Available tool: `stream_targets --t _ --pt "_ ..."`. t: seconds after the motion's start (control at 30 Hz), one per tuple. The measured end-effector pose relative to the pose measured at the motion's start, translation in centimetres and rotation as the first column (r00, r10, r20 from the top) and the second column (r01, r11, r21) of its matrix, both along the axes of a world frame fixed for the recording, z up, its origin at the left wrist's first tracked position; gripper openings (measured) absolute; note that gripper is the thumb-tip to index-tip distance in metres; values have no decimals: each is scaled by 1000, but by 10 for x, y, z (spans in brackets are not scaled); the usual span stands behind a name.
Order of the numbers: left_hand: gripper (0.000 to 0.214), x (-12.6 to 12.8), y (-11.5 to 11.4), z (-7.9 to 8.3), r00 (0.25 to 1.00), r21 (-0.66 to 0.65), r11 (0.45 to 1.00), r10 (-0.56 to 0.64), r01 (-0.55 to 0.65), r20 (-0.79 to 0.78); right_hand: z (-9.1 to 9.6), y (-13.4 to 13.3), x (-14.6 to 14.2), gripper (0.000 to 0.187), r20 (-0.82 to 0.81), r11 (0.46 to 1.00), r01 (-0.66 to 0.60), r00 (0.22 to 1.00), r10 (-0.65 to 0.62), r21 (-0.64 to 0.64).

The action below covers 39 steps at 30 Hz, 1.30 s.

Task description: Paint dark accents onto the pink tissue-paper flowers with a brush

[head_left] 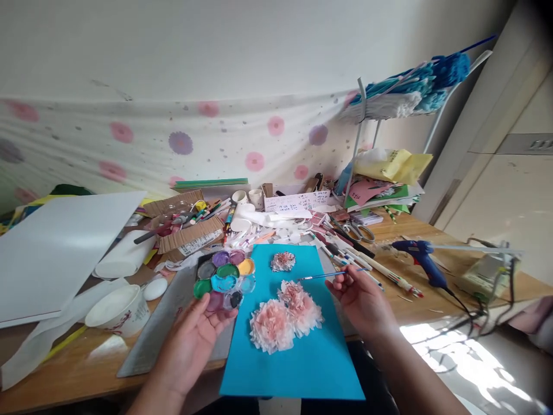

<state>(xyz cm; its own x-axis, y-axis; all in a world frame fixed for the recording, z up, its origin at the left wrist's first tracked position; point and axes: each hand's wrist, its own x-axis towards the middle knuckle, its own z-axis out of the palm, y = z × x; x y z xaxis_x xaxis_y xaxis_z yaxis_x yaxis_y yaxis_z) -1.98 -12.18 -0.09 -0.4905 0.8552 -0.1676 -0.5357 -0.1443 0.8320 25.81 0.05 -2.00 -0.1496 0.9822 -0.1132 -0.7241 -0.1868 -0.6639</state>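
Observation:
My right hand (360, 300) pinches a thin blue-handled paintbrush (330, 275), its tip pointing left over a blue sheet of card (298, 357). Two pink tissue-paper flowers (285, 317) lie on the card, with a smaller one (283, 261) farther back. My left hand (192, 340) rests palm up with its fingers apart at the near edge of a round paint palette (224, 276) with several coloured wells, fingertips touching its rim.
A white paper cup (118, 311) stands at the left beside a big white board (56, 248). A blue glue gun (421, 259) with its cable lies at the right. Pens, scissors (356, 230), a cardboard box (185, 227) and papers crowd the back of the wooden table (86, 369).

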Motion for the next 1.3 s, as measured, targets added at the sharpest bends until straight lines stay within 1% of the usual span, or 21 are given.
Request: stream_targets --t 0.1,0.2,0.33,0.43,0.53,0.67,0.8,0.9,0.93,1.03,1.13,1.3 --pt "13 4 16 18 998 -27 999 -23 21 -53 12 6 -4 27 39 997 -26 999 23 75" --pt "10 14 41 29 994 -70 995 -76 70 -79 26 15 -12 27 91 986 -23 996 7 168" --pt "8 28 74 31 989 -103 988 -127 119 -81 36 31 -22 26 169 963 -20 985 -26 267" --pt "8 34 90 30 983 -122 980 -165 154 -84 35 44 -26 26 211 950 -14 976 -55 312" --pt "10 35 99 30 979 -137 975 -189 177 -80 30 53 -26 25 245 946 -20 968 -63 323" --pt "11 33 103 27 982 -141 976 -177 167 -61 29 57 -26 23 242 954 -15 968 -61 299" --pt "7 30 100 22 991 -142 983 -126 119 -40 30 52 -24 22 167 971 -4 985 -37 241" --pt "4 25 90 19 999 -120 992 -39 35 -36 24 44 -14 23 57 995 24 998 -30 92" --pt "4 23 85 18 999 -110 994 -7 3 -38 19 42 -9 23 34 998 49 998 -50 28" --pt "4 14 71 14 996 -89 993 72 -76 -44 4 36 4 26 20 987 124 992 -123 -97" --pt "5 8 63 13 992 -83 989 120 -123 -43 -7 36 7 26 11 979 154 988 -154 -132" --pt "11 5 68 16 993 -107 987 120 -120 -7 -13 35 -8 28 -14 977 171 985 -174 -127"
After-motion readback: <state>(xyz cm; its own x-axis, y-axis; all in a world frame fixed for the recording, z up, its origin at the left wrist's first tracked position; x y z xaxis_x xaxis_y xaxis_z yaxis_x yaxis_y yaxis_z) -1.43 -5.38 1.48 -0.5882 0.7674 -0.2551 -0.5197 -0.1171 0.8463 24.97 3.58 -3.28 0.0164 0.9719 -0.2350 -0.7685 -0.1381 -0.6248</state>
